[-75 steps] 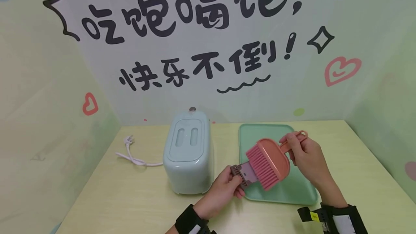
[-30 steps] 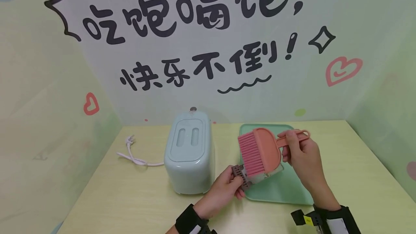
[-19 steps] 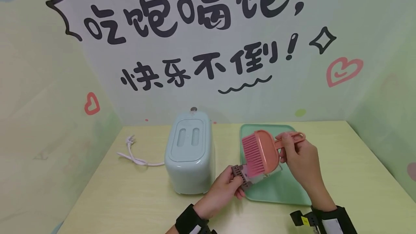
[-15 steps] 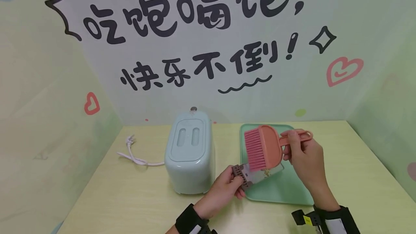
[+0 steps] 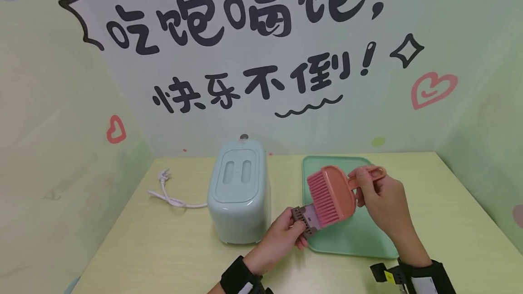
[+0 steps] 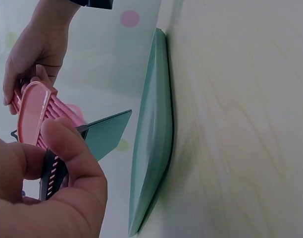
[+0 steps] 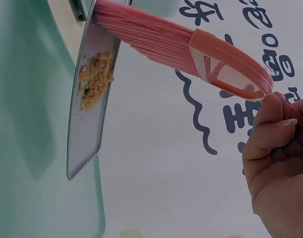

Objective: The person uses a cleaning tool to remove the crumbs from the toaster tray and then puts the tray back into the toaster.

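My left hand pinches the slotted grey-brown end of a thin, flat crumb tray, held above the green tray. Golden-brown crumbs lie on the crumb tray in the right wrist view. My right hand grips the handle of a pink cleaning brush, bristles pointing left. Near the held end, the bristle tips overlap the crumb tray and seem to touch it. From the head, the brush hides the crumbs and most of the crumb tray. In the left wrist view, the crumb tray slants over the green tray.
A light blue toaster with a lid stands left of the green tray, close to my left hand. Its white cord and plug lie on the table farther left. Printed walls close in the table at the back and both sides.
Moving back and forth over the crumb tray, the brush went up and left, then right, and has now come lower again. My left hand keeps its place and hold.
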The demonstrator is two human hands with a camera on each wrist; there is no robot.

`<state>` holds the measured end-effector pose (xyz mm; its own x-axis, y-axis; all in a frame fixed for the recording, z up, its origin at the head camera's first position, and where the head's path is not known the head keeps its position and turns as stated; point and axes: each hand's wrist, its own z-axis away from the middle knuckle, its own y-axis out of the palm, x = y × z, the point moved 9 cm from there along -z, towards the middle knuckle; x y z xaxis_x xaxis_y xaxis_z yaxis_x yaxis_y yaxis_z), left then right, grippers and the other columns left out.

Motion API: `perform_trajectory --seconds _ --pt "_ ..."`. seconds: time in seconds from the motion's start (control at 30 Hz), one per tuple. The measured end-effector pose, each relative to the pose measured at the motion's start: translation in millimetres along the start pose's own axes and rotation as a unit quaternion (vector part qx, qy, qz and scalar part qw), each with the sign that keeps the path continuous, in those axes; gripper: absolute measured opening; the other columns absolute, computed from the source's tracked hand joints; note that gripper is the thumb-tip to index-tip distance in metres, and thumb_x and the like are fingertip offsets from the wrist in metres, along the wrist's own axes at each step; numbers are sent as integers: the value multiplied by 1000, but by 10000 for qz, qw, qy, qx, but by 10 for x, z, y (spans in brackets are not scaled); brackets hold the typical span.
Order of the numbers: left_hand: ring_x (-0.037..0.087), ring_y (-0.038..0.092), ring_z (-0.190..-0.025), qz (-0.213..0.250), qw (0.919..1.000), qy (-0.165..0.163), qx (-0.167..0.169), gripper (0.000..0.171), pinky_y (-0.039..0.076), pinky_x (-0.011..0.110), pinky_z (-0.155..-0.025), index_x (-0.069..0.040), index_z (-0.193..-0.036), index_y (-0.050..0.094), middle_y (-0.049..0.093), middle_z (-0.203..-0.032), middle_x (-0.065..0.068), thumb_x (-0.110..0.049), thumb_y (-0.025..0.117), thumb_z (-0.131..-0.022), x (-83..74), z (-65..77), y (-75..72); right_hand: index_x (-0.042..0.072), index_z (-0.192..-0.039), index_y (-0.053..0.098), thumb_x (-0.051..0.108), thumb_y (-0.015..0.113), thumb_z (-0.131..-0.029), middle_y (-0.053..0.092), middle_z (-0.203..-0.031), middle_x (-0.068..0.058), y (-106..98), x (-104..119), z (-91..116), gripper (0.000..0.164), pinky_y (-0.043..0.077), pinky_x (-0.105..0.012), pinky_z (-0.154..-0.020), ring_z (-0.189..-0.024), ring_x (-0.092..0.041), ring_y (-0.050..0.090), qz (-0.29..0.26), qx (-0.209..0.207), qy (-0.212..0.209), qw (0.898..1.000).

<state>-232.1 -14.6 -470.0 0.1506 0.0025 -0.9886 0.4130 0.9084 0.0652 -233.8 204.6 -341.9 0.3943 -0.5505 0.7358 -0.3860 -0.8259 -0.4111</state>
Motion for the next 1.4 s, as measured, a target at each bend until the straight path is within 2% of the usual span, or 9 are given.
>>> perform_trajectory --seconds 0.13,0.3,0.43,0.63,0.8,0.93,1.07,1.2,1.4 --pt "15 63 -77 -32 10000 21 -10 21 55 24 -68 -4 -127 55 65 -102 8 -13 51 -109 -5 7 -9 4 -103 75 18 56 -112 63 -63 0 -45 -18 -17 26 49 -23 -47 -50 -9 59 -461 -58 249 9986" --pt "16 64 -78 -18 10000 71 23 18 55 25 -68 -4 -124 55 65 -101 8 -13 51 -110 -12 11 -21 2 -107 73 20 53 -113 65 -65 -4 120 -14 0 28 51 -27 -46 -51 -14 60 -1086 443 441 9921" --pt "16 64 -78 -25 10000 65 29 16 56 25 -69 -5 -122 55 65 -100 8 -14 51 -110 -11 1 -24 3 -101 73 22 55 -112 62 -62 -2 158 -38 3 28 50 -27 -46 -50 -15 60 -699 552 350 9954" --pt "16 64 -77 -132 9999 -5 -78 19 56 25 -67 -5 -125 55 67 -102 8 -14 52 -109 5 -3 -36 4 -96 75 20 57 -111 61 -60 1 -41 -84 -26 28 47 -24 -49 -51 -9 58 184 65 95 9998" --pt "17 64 -77 -112 9998 108 -79 19 56 24 -67 -3 -125 55 65 -103 9 -13 52 -108 -29 3 -53 2 -105 74 19 54 -112 61 -64 -2 -83 -87 -42 27 49 -25 -48 -52 -12 58 -628 185 333 9973" --pt "16 64 -77 -146 9996 229 -17 19 56 24 -67 -2 -125 54 65 -102 8 -13 51 -109 -58 4 -64 -2 -108 71 19 51 -114 59 -65 -6 55 -53 -26 29 47 -29 -44 -52 -15 56 -1393 689 513 9865" --pt "17 63 -77 -189 9995 254 27 18 56 25 -68 -3 -124 55 65 -100 8 -14 51 -109 -63 6 -60 -4 -110 70 24 50 -114 58 -66 -6 220 -84 13 34 50 -29 -46 -53 -14 55 -1686 1269 807 9741" --pt "16 62 -77 -209 9996 173 13 19 55 25 -68 -4 -125 55 65 -100 7 -14 52 -109 -51 9 -51 -2 -110 71 29 52 -114 58 -66 -5 238 -177 39 37 54 -30 -49 -55 -13 55 -1281 1307 980 9782" --pt "15 63 -75 -279 9995 102 -65 21 55 24 -66 -3 -126 56 66 -100 7 -13 52 -108 -46 6 -56 3 -103 73 30 53 -113 59 -64 -5 110 -291 4 36 51 -31 -49 -53 -16 58 -101 912 711 9932"
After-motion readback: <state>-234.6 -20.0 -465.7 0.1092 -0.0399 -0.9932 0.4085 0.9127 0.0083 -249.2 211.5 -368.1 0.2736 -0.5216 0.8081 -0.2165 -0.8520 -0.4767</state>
